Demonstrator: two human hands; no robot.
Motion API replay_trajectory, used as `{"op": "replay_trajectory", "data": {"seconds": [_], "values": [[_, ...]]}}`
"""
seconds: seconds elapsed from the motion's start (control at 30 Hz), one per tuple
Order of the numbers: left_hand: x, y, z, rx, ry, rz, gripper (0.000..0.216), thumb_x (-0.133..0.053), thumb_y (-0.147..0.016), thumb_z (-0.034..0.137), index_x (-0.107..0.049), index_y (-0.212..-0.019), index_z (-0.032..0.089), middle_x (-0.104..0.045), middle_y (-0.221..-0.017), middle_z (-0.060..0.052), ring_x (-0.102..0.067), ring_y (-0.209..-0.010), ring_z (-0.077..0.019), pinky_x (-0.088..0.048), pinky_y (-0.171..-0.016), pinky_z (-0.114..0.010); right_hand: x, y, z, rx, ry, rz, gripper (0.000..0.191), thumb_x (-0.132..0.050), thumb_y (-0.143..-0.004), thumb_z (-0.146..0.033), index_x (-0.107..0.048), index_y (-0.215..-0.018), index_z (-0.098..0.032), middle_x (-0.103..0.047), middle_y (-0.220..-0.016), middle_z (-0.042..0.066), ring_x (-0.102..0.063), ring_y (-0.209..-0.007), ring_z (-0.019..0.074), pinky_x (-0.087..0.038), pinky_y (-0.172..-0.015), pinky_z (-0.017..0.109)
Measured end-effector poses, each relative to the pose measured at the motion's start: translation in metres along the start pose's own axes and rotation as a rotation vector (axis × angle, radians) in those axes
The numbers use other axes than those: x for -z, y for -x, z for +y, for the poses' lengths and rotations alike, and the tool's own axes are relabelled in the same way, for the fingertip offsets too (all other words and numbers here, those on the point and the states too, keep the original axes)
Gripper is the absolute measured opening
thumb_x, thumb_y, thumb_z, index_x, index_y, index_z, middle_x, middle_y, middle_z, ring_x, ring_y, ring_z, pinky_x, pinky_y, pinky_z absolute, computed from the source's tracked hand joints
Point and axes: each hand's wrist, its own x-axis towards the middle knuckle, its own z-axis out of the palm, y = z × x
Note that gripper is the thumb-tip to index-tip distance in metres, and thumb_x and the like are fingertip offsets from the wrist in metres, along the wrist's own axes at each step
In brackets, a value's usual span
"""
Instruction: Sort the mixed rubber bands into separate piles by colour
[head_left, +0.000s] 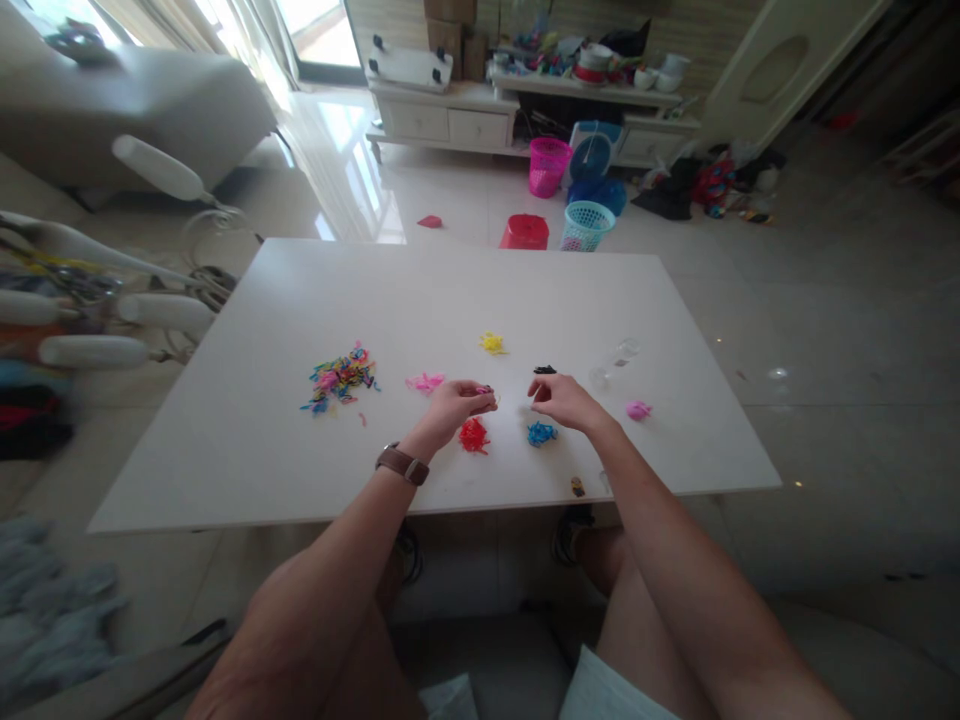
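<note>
My left hand [463, 400], with a brown-strapped watch on its wrist, is closed round a few small coloured band-like pieces [486, 390], pink and dark among them. Facing it, my right hand [551, 398] hovers with bent fingers slightly apart and nothing visible in them. Just beyond its fingers lies a black pile [544, 370]. A blue pile [541, 433] sits nearer me, below the right hand. Close to the left hand are a red pile [473, 436] and a pink pile [426, 383]. A yellow pile [492, 344] lies farther back. The mixed multicoloured pile [341, 380] is at the left.
On the white table [360, 290], a clear container [624, 352] lies at the right, near a pink lump [638, 410]. A small yellow figure [577, 486] is by the front edge. Past the far edge stand a red stool [526, 232] and a light-blue basket [587, 225].
</note>
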Motion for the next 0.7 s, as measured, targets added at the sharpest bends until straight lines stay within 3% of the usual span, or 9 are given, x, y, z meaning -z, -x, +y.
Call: {"op": "replay_trajectory", "data": {"seconds": [0.1, 0.3, 0.4, 0.5, 0.6, 0.7], "values": [[-0.002, 0.000, -0.003, 0.018, -0.039, -0.040, 0.026, -0.087, -0.065, 0.026, -0.072, -0.077, 0.009, -0.072, -0.077, -0.010, -0.069, -0.074, -0.0162, -0.057, -0.087, -0.035, -0.001, 0.003, 0.013, -0.009, -0.003, -0.130, 0.023, -0.071, -0.059, 0.000, -0.069, -0.072, -0.020, -0.067, -0.061, -0.003, -0.059, -0.054, 0.0120, -0.042, -0.050, 0.021], [-0.004, -0.006, -0.007, 0.041, -0.029, -0.066, 0.025, -0.088, -0.064, 0.027, -0.073, -0.076, 0.010, -0.074, -0.080, -0.010, -0.070, -0.075, -0.0164, -0.057, -0.090, -0.036, -0.006, 0.002, 0.023, -0.038, -0.017, -0.219, 0.028, -0.076, -0.051, 0.003, -0.069, -0.067, -0.020, -0.065, -0.056, -0.003, -0.058, -0.049, 0.0125, -0.041, -0.046, 0.021], [-0.005, -0.007, -0.007, 0.060, -0.037, -0.072, 0.024, -0.087, -0.064, 0.026, -0.074, -0.076, 0.011, -0.074, -0.081, -0.011, -0.070, -0.076, -0.0170, -0.057, -0.089, -0.035, -0.004, 0.002, 0.014, -0.011, 0.041, -0.147, 0.023, -0.077, -0.057, -0.001, -0.070, -0.068, -0.019, -0.066, -0.059, -0.002, -0.057, -0.051, 0.0122, -0.041, -0.049, 0.022], [-0.007, -0.007, -0.007, 0.054, -0.074, -0.103, 0.022, -0.087, -0.064, 0.026, -0.075, -0.075, 0.012, -0.074, -0.079, -0.010, -0.070, -0.077, -0.0177, -0.058, -0.088, -0.035, -0.005, 0.003, -0.003, 0.125, 0.006, 0.026, 0.003, -0.075, -0.076, -0.022, -0.074, -0.078, -0.019, -0.066, -0.063, 0.000, -0.057, -0.057, 0.0121, -0.042, -0.056, 0.023], [-0.008, -0.007, -0.008, 0.049, -0.094, -0.127, 0.023, -0.087, -0.064, 0.029, -0.075, -0.074, 0.012, -0.074, -0.075, -0.009, -0.070, -0.076, -0.0180, -0.057, -0.088, -0.035, -0.011, 0.003, -0.020, 0.235, -0.152, 0.096, 0.024, -0.068, -0.087, -0.038, -0.076, -0.100, -0.019, -0.071, -0.077, 0.002, -0.058, -0.062, 0.0119, -0.045, -0.062, 0.024], [-0.010, -0.006, -0.009, 0.054, -0.090, -0.130, 0.023, -0.087, -0.064, 0.030, -0.076, -0.073, 0.013, -0.074, -0.075, -0.008, -0.070, -0.076, -0.0180, -0.057, -0.089, -0.036, -0.016, 0.003, -0.028, 0.306, -0.239, 0.070, 0.025, -0.068, -0.087, -0.037, -0.077, -0.102, -0.020, -0.071, -0.084, 0.004, -0.060, -0.065, 0.0121, -0.047, -0.064, 0.025]]}}
